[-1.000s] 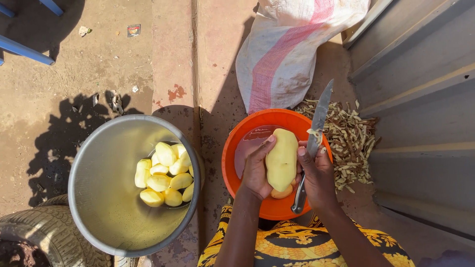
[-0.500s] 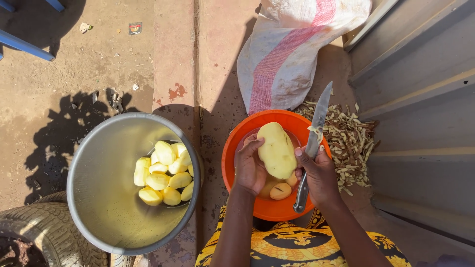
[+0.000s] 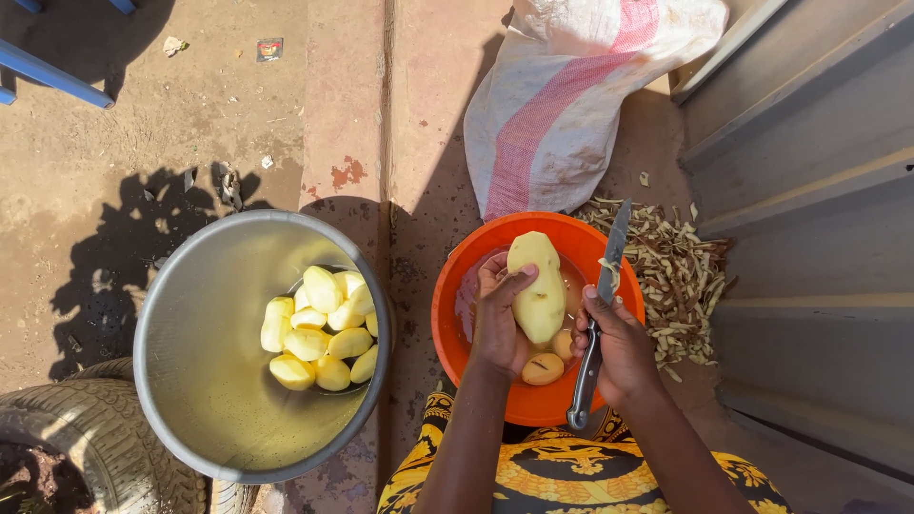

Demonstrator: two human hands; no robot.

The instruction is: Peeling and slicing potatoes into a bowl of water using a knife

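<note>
Holding: left hand point(image 3: 497, 319) grips peeled potato point(image 3: 538, 287) at frame centre, over orange bowl point(image 3: 455, 319).
Knife point(image 3: 598, 309): clasped in right hand point(image 3: 621, 347), blade up.
Peels point(image 3: 684, 276): right of bowl.
Pot point(image 3: 190, 362): lower left, holding peeled potatoes point(image 3: 319, 328).
Sack point(image 3: 571, 95): top.

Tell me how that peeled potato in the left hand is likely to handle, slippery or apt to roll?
The peeled potato looks wet and smooth, so probably slippery; the left hand wraps it from the side. Its long rounded shape would likely roll if set down. It seems solid and fairly heavy for its size.
</note>
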